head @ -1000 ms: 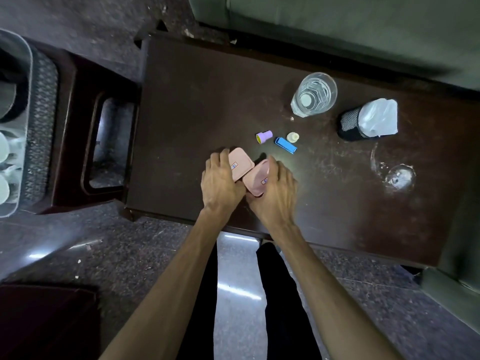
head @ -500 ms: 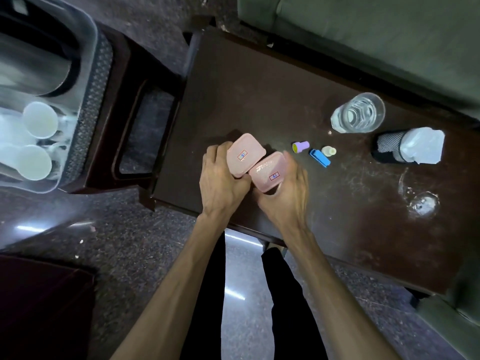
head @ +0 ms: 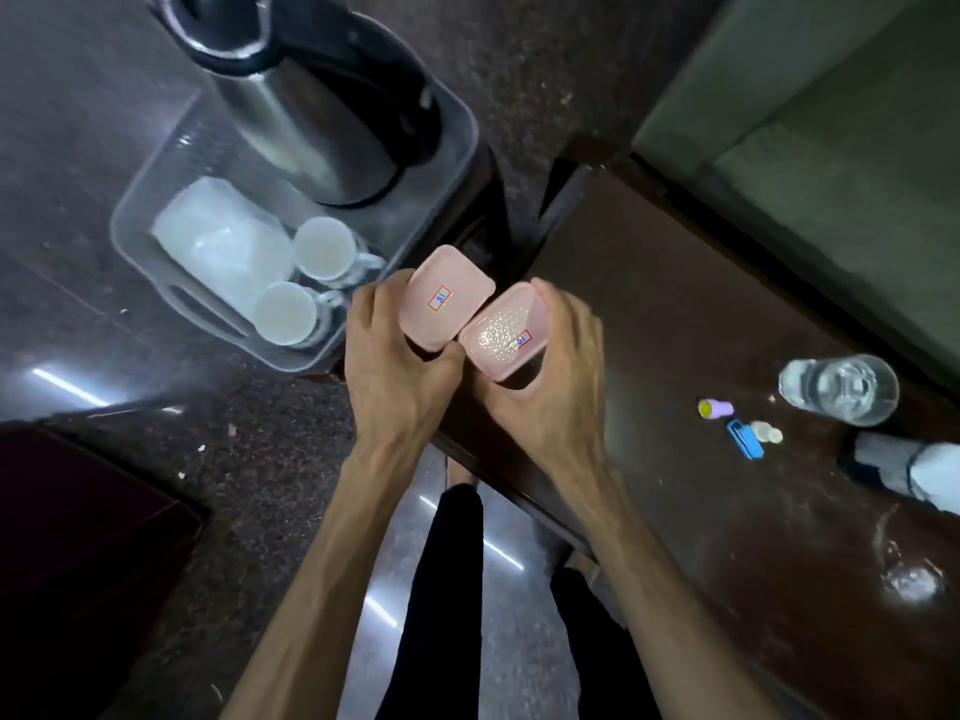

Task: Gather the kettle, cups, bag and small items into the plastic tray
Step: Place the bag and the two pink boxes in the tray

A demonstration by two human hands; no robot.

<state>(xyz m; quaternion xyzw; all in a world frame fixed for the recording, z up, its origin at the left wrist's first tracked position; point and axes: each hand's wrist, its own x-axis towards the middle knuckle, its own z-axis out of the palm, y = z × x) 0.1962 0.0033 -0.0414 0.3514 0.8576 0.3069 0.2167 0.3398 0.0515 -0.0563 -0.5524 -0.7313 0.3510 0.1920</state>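
Observation:
My left hand [head: 397, 371] grips a pink lidded box [head: 444, 298], and my right hand [head: 550, 387] grips a second pink box [head: 504, 337] beside it. Both boxes are held in the air over the gap between the dark table [head: 675, 314] and the clear plastic tray [head: 218, 324]. In the tray stand a steel kettle [head: 306, 127], two white cups [head: 324, 249] [head: 284, 311] and a clear plastic bag [head: 223, 246]. On the table to the right lie a purple cap [head: 716, 409], a blue clip [head: 745, 439] and a pale small piece [head: 768, 432].
A glass of water [head: 841, 389] stands at the table's right, next to a black mesh holder with a white bag [head: 914, 472]. A wet ring mark [head: 909, 579] shows on the tabletop. The tray rests on a dark stool at the left. Green upholstery lies beyond the table.
Both hands have lifted the two pink boxes off the table and carried them left toward the tray. My view has swung left, bringing the kettle and cups into sight.

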